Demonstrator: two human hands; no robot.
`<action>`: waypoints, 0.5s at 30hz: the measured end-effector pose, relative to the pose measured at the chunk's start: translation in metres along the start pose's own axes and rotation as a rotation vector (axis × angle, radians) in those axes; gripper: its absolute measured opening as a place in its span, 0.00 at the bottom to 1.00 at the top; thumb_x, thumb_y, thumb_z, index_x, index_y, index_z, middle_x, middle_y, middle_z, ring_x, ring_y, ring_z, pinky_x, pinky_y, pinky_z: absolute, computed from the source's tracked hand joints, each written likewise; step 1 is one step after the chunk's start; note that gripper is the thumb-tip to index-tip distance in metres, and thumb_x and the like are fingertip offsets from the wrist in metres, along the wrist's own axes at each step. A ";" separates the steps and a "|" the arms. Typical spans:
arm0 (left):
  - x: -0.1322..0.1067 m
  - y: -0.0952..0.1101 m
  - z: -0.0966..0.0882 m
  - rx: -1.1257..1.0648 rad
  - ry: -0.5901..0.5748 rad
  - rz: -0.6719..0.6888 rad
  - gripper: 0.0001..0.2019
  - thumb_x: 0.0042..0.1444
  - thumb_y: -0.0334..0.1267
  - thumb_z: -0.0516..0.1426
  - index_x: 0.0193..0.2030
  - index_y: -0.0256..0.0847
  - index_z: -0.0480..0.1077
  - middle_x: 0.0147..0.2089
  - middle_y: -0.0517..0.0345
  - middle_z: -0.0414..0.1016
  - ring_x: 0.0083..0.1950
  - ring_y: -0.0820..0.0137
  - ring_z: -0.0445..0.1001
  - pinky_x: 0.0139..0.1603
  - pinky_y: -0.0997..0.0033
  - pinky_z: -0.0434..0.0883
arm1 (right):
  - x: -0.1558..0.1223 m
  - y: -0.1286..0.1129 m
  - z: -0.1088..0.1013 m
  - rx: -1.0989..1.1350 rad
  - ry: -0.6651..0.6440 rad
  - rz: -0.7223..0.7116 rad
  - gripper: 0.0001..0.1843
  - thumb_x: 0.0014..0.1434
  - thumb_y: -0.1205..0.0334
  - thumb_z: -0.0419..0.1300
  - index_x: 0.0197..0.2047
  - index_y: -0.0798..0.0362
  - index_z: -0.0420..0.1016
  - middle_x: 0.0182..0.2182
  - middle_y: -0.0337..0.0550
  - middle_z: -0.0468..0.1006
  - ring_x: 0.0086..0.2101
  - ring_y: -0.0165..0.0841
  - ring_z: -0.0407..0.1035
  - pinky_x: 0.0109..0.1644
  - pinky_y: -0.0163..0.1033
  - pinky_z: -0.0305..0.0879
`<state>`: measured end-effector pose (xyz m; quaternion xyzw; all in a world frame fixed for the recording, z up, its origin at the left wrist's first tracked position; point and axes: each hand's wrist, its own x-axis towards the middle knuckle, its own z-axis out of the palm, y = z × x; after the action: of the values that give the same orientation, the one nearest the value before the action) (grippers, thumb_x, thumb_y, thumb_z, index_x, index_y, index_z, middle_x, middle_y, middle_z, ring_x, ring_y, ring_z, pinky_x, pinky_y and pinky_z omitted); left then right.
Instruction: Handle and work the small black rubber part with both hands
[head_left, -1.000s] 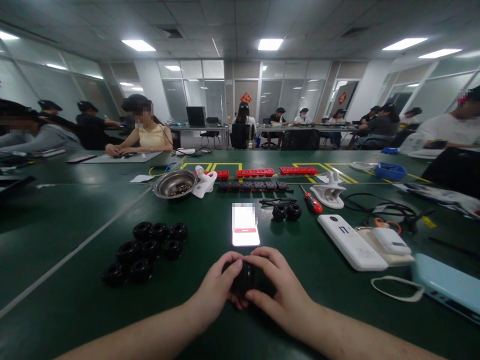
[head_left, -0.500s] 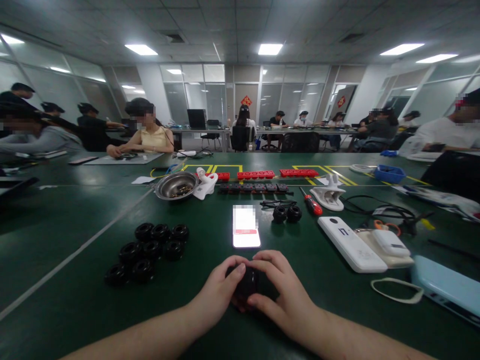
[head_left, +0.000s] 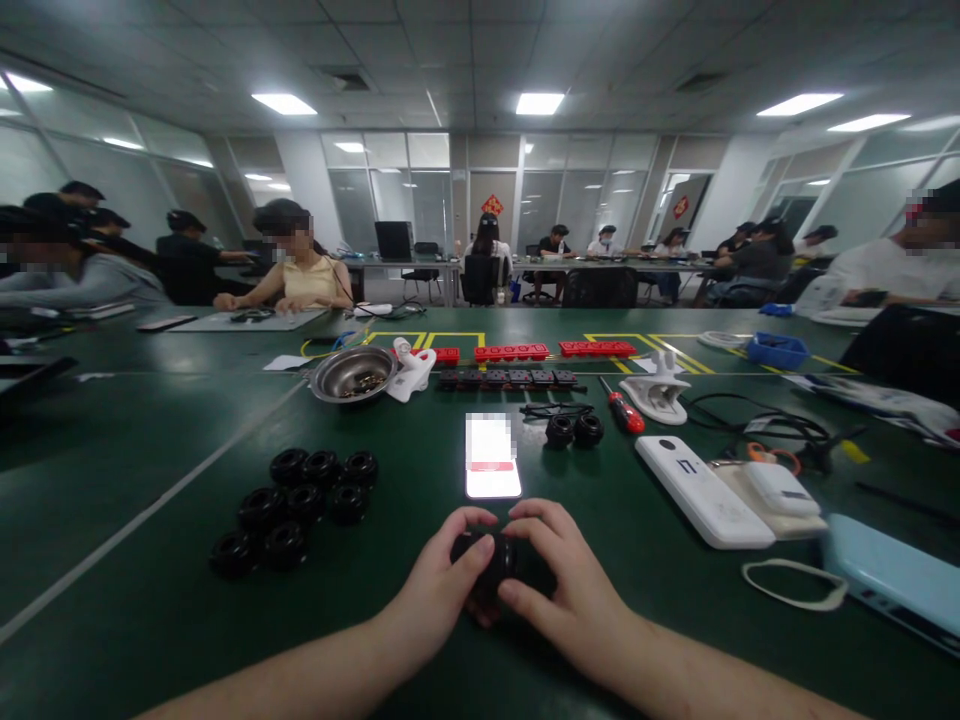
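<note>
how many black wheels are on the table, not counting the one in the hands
10: a cluster of eight left of the lit phone, and a pair right of it by the red screwdriver. Both hands cover another piece, maybe more.

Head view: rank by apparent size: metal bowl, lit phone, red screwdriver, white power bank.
1. White power bank
2. Metal bowl, looks close to the power bank, and it lies farther off, so unsure
3. Lit phone
4. Red screwdriver

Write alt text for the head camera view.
Both hands, left hand and right hand, grip a small black wheel over a green table. A lit phone lies just beyond, with a cluster of black wheels to the left.
</note>
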<state>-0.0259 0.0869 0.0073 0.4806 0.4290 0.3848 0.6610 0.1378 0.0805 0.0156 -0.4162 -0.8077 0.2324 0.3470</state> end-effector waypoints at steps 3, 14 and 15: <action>0.000 0.001 -0.001 -0.003 -0.008 -0.009 0.22 0.46 0.52 0.53 0.43 0.39 0.56 0.28 0.60 0.69 0.20 0.75 0.70 0.18 0.78 0.66 | -0.001 -0.002 0.000 -0.006 0.000 -0.019 0.17 0.50 0.59 0.59 0.45 0.50 0.65 0.45 0.46 0.61 0.47 0.38 0.57 0.49 0.44 0.58; 0.002 0.001 0.000 -0.014 0.038 -0.030 0.19 0.48 0.50 0.52 0.40 0.39 0.57 0.29 0.61 0.66 0.20 0.77 0.68 0.17 0.78 0.65 | -0.003 -0.006 0.001 -0.009 -0.019 -0.064 0.29 0.49 0.65 0.59 0.54 0.47 0.54 0.49 0.44 0.58 0.49 0.36 0.54 0.53 0.43 0.55; 0.001 0.001 0.000 -0.009 0.044 -0.021 0.19 0.47 0.50 0.52 0.41 0.40 0.57 0.31 0.60 0.66 0.21 0.76 0.68 0.17 0.78 0.65 | -0.003 -0.005 0.001 0.000 -0.004 -0.047 0.30 0.48 0.63 0.60 0.54 0.48 0.54 0.49 0.44 0.58 0.49 0.37 0.54 0.53 0.43 0.55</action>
<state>-0.0256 0.0880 0.0084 0.4646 0.4469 0.3904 0.6573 0.1358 0.0747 0.0174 -0.3966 -0.8179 0.2251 0.3508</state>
